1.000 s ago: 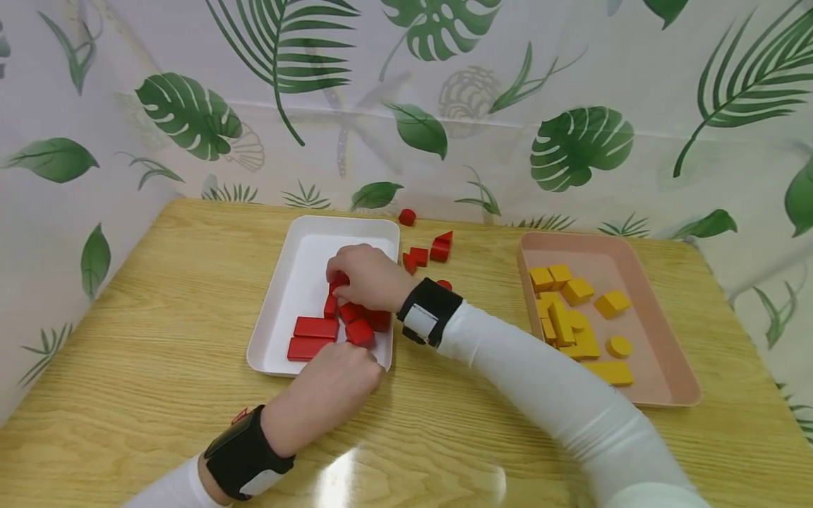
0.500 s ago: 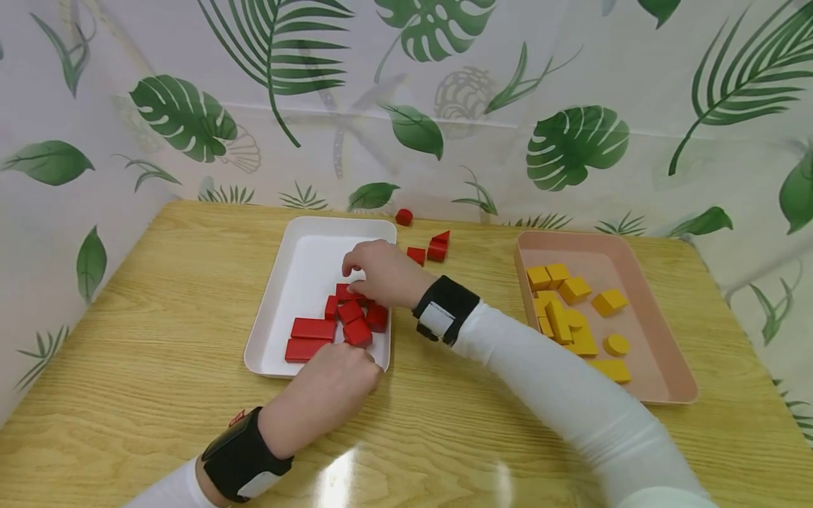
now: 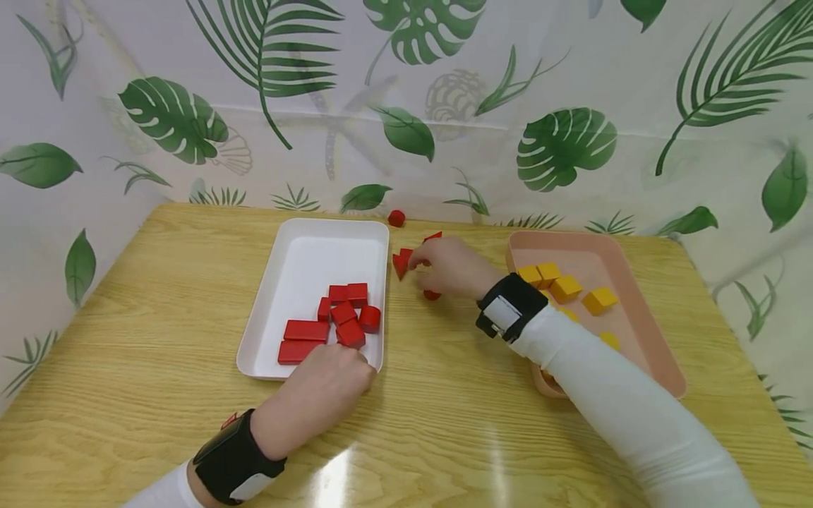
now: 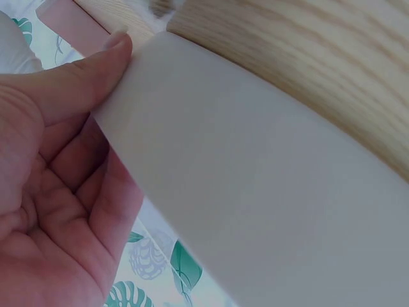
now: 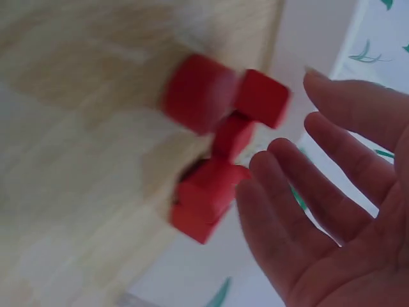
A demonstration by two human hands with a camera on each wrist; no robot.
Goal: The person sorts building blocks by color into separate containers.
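Note:
My left hand (image 3: 327,384) pinches the near rim of a white tray (image 3: 311,261), with the thumb on the outer wall in the left wrist view. Inside that tray are several red blocks (image 3: 306,330), long ones at the near left and smaller ones heaped at the right. My right hand (image 3: 454,268) reaches over loose red blocks (image 3: 401,262) on the table just right of the tray, partly covering them. In the right wrist view its fingers are spread and hold nothing, beside a red cylinder (image 5: 198,93) and other small red blocks (image 5: 208,185).
A pink tray (image 3: 654,339) with several yellow blocks (image 3: 565,289) stands at the right, partly behind my right forearm. One red block (image 3: 396,218) lies at the table's back edge, near the leaf-patterned cloth (image 3: 483,155). The table (image 3: 159,317) is wood-grained.
My right hand has left the red blocks inside the white tray and moved right, over the loose ones on the table. The left hand keeps its hold on the tray.

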